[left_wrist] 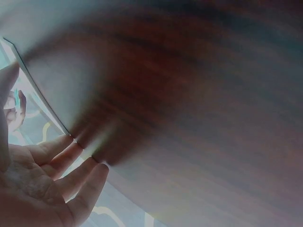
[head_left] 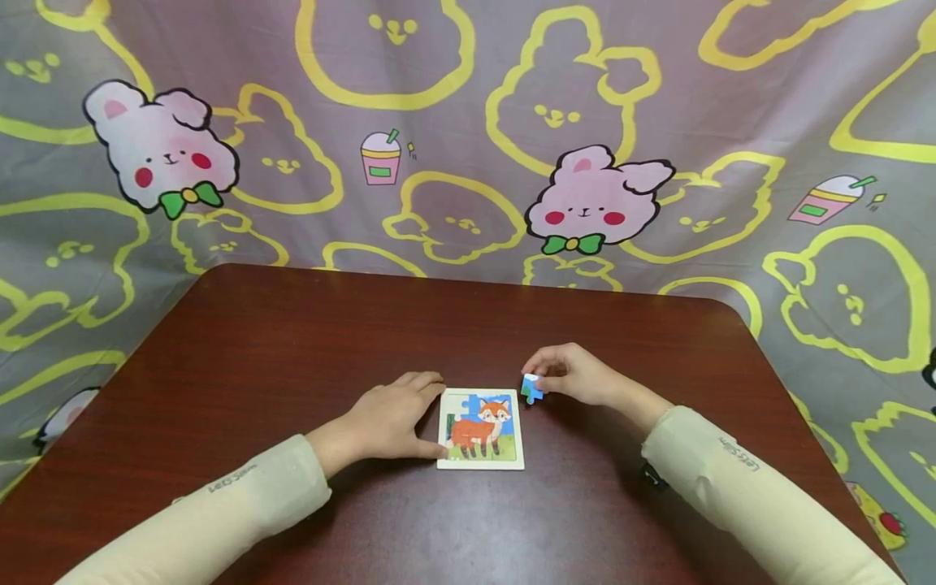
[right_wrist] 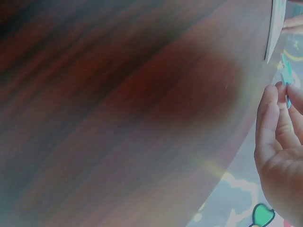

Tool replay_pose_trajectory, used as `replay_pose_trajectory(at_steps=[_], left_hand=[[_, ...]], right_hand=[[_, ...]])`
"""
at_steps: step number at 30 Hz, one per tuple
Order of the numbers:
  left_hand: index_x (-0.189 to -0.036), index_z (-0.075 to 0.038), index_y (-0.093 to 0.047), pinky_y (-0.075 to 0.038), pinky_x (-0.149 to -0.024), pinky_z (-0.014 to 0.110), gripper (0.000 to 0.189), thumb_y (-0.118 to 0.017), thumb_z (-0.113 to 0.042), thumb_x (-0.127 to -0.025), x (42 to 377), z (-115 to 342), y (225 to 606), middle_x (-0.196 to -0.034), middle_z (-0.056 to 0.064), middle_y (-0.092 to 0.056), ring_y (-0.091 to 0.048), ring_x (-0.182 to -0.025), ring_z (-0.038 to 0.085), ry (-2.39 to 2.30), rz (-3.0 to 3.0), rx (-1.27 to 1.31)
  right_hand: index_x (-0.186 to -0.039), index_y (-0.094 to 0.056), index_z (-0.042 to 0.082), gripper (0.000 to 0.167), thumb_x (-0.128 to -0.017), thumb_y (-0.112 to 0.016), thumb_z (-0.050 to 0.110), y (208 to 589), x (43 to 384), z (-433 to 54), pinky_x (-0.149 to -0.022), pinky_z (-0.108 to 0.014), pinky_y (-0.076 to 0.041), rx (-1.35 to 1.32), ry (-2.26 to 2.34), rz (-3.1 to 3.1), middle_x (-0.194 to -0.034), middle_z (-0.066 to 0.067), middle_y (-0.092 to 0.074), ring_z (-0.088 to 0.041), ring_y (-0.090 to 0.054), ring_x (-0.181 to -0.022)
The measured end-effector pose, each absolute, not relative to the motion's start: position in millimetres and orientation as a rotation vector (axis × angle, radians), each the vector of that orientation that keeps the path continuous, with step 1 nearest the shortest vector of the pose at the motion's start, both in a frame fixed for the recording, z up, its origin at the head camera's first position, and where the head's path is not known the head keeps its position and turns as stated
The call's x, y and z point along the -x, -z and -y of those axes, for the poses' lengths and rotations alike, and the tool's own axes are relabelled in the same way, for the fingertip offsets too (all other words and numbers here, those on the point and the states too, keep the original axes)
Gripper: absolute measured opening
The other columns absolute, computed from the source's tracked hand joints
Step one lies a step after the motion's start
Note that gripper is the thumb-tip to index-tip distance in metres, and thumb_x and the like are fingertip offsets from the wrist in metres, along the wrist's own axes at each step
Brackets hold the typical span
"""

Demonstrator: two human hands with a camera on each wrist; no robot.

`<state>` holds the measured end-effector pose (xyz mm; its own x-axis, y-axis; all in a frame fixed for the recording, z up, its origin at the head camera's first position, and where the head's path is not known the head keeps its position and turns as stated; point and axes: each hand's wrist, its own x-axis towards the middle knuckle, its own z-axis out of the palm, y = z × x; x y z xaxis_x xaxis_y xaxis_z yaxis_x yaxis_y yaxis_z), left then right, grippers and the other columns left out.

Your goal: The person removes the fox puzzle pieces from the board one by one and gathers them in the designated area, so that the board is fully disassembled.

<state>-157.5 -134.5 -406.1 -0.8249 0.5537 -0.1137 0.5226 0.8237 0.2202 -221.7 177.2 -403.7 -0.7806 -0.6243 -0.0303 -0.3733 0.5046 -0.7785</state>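
Observation:
A square jigsaw puzzle board [head_left: 520, 431] with a pale rim lies on the table, showing an orange fox on grass under blue sky. Pale bare backing shows in its upper left corner. My left hand [head_left: 387, 414] rests at the board's left side, thumb on the lower left rim and fingertips at the upper left corner. In the left wrist view, the left hand's fingers [left_wrist: 87, 189] are spread and fairly straight. Just right of the board, my right hand [head_left: 585, 375] pinches a blue and green puzzle piece [head_left: 530, 392], also visible edge-on in the right wrist view.
The dark reddish-brown wooden table [head_left: 329, 325] spreads around the board. Behind it and at both sides hangs a grey curtain [head_left: 453, 138] with yellow outlines and cartoon rabbits. Cream sleeves [head_left: 241, 504] cover both forearms.

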Motion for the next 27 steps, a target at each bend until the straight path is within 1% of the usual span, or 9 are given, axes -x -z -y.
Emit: replay_pose_trajectory(at_steps=[7,15,22,27], left_hand=[[-0.144,-0.006,-0.049,-0.052,-0.091,0.050,0.093,-0.076,-0.062,-0.075,158.9,135.1,407.0,-0.151,0.008,-0.046,-0.044,-0.140,0.028,-0.264,-2.828,-0.847],[-0.145,-0.007,-0.049,-0.052,-0.091,0.049,0.095,-0.076,-0.064,-0.074,158.5,136.1,407.5,-0.152,0.006,-0.045,-0.044,-0.139,0.026,-0.256,-2.829,-0.839],[-0.145,-0.007,-0.049,-0.051,-0.093,0.050,0.095,-0.076,-0.064,-0.074,156.9,135.0,405.7,-0.152,0.007,-0.045,-0.045,-0.139,0.027,-0.257,-2.821,-0.840],[-0.144,-0.006,-0.049,-0.051,-0.093,0.050,0.094,-0.076,-0.063,-0.074,157.5,134.4,405.4,-0.151,0.007,-0.046,-0.046,-0.138,0.027,-0.262,-2.830,-0.844]], right_hand=[[-0.109,-0.070,-0.003,0.018,-0.091,-0.066,0.000,407.4,231.3,-197.7,-0.070,-0.024,-0.050,0.776,1.143,-2.473,-0.089,-0.012,-0.072,-0.012,-0.062,-0.078],[-0.107,-0.070,-0.005,0.017,-0.091,-0.067,-0.001,408.1,240.7,-206.9,-0.068,-0.024,-0.049,0.723,1.144,-2.483,-0.090,-0.015,-0.073,-0.013,-0.061,-0.076],[-0.104,-0.071,-0.002,0.014,-0.091,-0.066,-0.001,409.5,245.6,-206.3,-0.064,-0.023,-0.044,0.777,1.044,-2.551,-0.084,-0.010,-0.071,-0.011,-0.055,-0.070],[-0.103,-0.071,0.000,0.014,-0.091,-0.065,-0.002,410.2,246.2,-204.4,-0.064,-0.024,-0.044,0.795,0.955,-2.617,-0.082,-0.006,-0.068,-0.012,-0.053,-0.069]])
